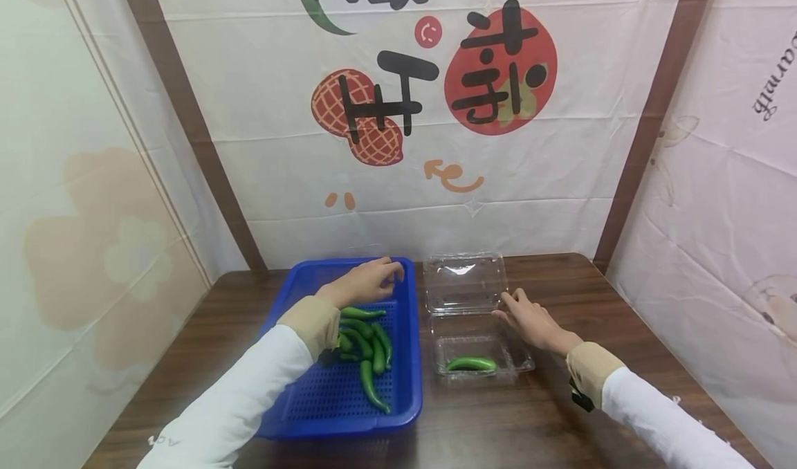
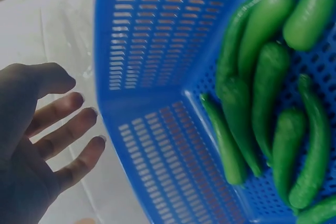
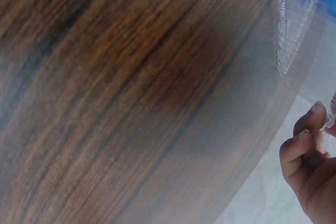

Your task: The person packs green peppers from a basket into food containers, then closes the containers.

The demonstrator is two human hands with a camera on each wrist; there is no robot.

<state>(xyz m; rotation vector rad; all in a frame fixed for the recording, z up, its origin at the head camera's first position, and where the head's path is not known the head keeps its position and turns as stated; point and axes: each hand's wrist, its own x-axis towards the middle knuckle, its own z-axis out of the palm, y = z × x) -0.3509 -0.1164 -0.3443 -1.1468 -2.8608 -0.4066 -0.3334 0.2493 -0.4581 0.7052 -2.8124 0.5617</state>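
Note:
Over the far right part of a blue basket (image 1: 407,358), my left hand (image 1: 369,280) hovers with bent, relaxed fingers and nothing in them. Several green peppers (image 2: 270,72) lie in that basket beneath the forearm. To its right stands a clear plastic clamshell box (image 1: 523,366) with its lid (image 1: 463,282) raised at the back. One green pepper (image 1: 471,364) lies near the front of the box. At the box's right side, by the hinge, my right hand (image 1: 529,320) pinches the plastic edge between curled fingers and thumb; part of that grip is cut off in the right wrist view.
Both containers stand on a dark wood-grain table (image 1: 473,420). A printed white cloth (image 1: 274,178) hangs behind the table's back edge, with more cloth at both sides. The basket's slotted walls (image 2: 157,40) rise around the peppers.

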